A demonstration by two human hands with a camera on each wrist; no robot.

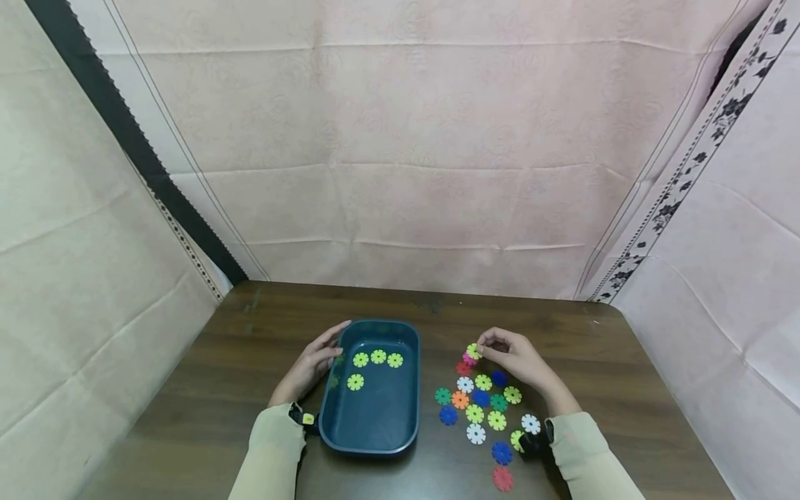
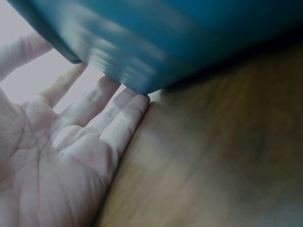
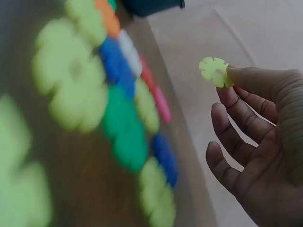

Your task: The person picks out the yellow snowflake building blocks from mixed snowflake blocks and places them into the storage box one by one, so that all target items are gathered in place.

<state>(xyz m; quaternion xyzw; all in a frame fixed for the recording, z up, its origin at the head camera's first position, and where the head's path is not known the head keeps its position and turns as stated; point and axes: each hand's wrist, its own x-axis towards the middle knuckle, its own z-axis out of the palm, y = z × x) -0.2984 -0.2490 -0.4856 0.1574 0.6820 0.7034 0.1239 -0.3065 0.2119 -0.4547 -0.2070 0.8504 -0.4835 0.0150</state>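
Note:
My right hand (image 1: 514,355) pinches a yellow-green flower-shaped disc (image 3: 215,72) between thumb and fingertips, beyond the far end of the loose discs. Its other fingers are loosely bent. A pink flower disc (image 1: 469,359) shows just under the held one in the head view. At the left, my left hand (image 1: 312,364) holds a dark blue tray (image 1: 369,430) by its far left side, thumb over the rim and fingers (image 2: 125,120) along the outer wall. Several yellow-green discs (image 1: 378,356) lie inside the tray, towards its far end.
Several flower discs lie scattered on the brown wooden table (image 1: 300,305) right of the tray, among them an orange disc (image 1: 460,400), a white disc (image 1: 476,434), a blue disc (image 1: 502,453) and a red disc (image 1: 503,478). Pale cloth (image 1: 400,173) hangs behind the table and along both sides.

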